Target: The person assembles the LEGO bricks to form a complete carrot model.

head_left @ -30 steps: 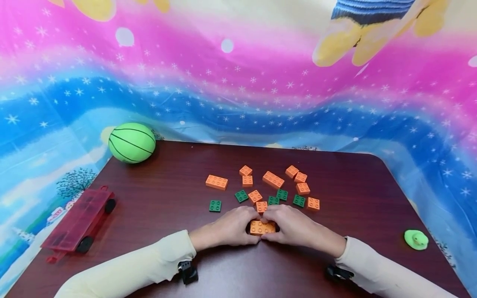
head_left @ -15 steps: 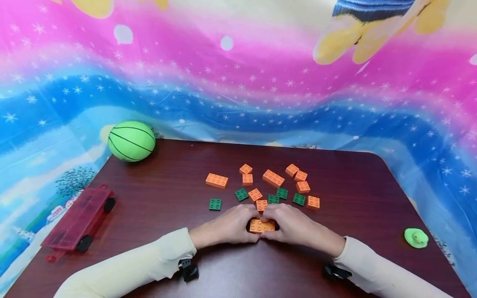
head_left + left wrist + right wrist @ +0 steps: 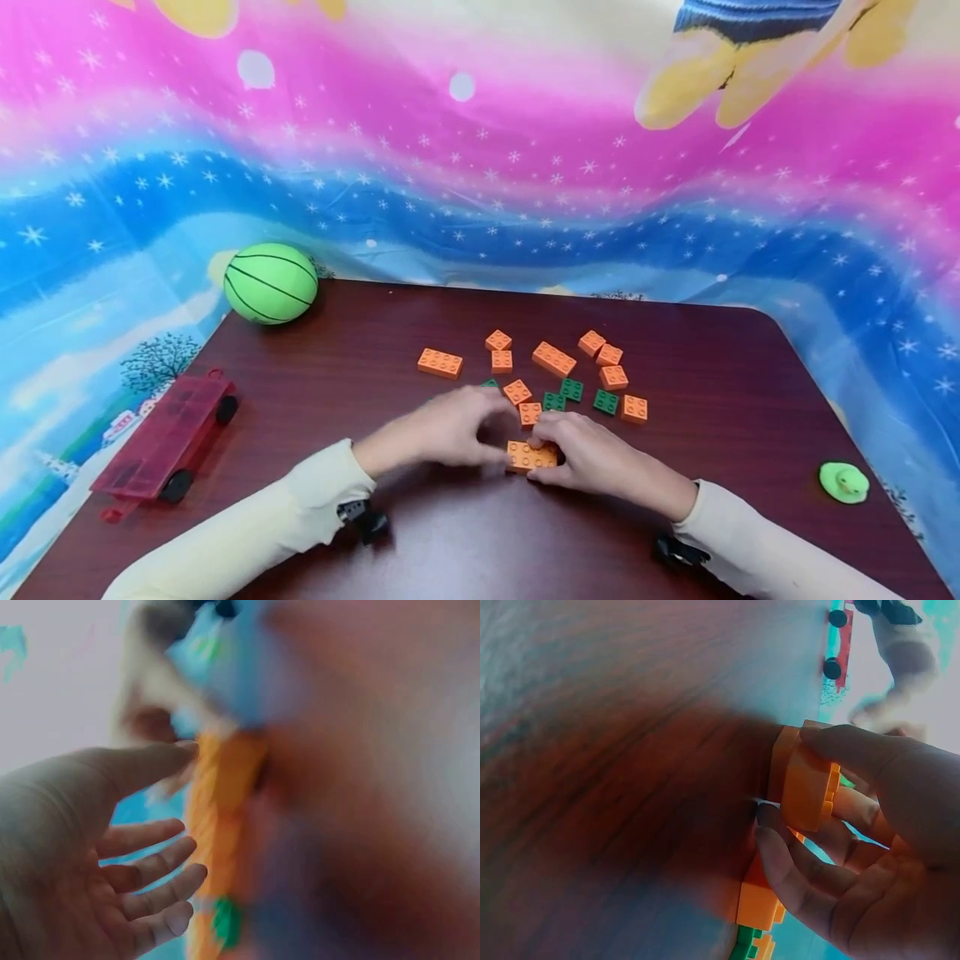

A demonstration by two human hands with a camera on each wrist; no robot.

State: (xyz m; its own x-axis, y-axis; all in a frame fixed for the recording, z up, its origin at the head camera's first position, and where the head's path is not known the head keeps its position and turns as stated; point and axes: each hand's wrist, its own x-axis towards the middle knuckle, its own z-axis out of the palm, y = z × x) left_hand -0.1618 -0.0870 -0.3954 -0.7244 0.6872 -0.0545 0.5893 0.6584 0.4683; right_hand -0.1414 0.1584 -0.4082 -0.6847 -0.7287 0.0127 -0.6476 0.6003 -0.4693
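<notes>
My right hand (image 3: 596, 454) pinches an orange toy building brick (image 3: 530, 457) with two rows of studs, near the middle of the table. In the right wrist view its thumb lies along one end of the brick (image 3: 804, 784). Left of the brick is my left hand (image 3: 450, 429), its thumb and fingers spread with nothing between them, the thumb tip close to the brick's left end. In the left wrist view the left hand (image 3: 97, 847) shows its fingers apart and relaxed. It partly covers a green brick (image 3: 490, 383); another green one is hidden behind it.
Several orange bricks (image 3: 554, 358) and green bricks (image 3: 605, 402) lie beyond the hands. A green ball (image 3: 271, 283) is at the back left corner, a translucent red wheeled toy (image 3: 167, 437) at the left edge, a green toy duck (image 3: 844, 482) at the right. A patterned cloth hangs behind the table.
My left hand has let go of the orange brick and moved left and slightly up, its fingers spreading. The right hand stays on the brick, which lies where it was.
</notes>
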